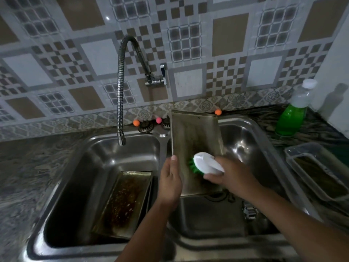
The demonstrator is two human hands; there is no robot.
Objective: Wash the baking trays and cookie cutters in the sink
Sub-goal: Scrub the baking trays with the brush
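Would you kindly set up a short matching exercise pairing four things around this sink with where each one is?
Things:
1. scrub brush
2. greasy tray
3. soap bottle
4. tap spout

Places:
A. on the counter to the right of the sink
B. hanging over the left basin
C. in the right hand, on the upright tray
D. lying in the left basin

Pairs: 1-C, 2-D, 3-A, 4-B
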